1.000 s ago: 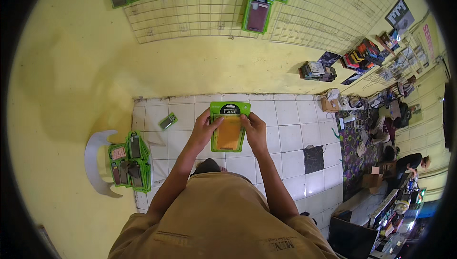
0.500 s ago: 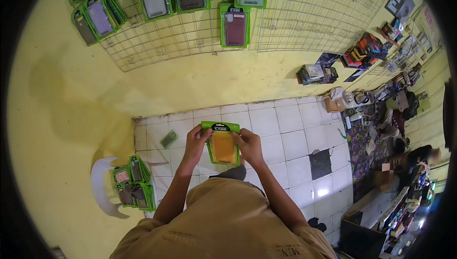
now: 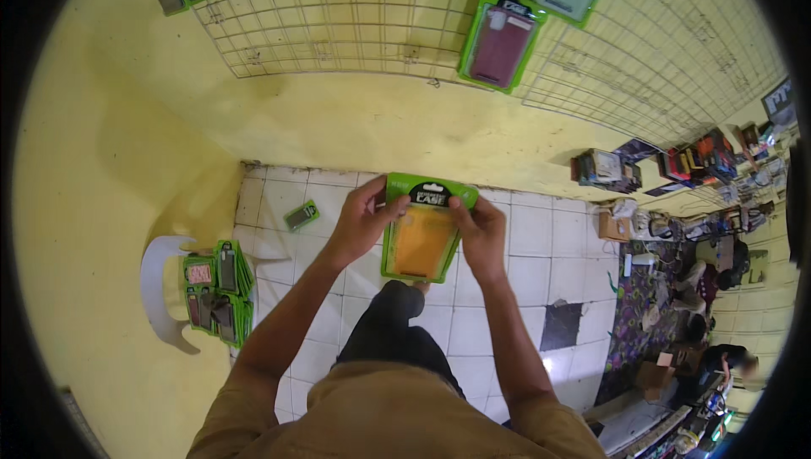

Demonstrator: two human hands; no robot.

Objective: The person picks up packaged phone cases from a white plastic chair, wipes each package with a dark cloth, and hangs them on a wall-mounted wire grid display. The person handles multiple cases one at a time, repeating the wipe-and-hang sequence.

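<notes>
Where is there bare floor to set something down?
Bare white tiles: right of the right hand, between wall and dark square; also between the small pack and left forearm. Crowded: the chair, piled with packs, and the patterned carpet.

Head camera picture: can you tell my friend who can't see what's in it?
A person's left hand and right hand hold a green package with an orange case inside, above a white-tiled floor. More packages hang on a wire grid ahead; other packages are piled on a white chair at left.

I worked in soft light; glare spotted the floor (image 3: 528, 290), and fisheye distortion bent the wire grid (image 3: 338, 37).
</notes>
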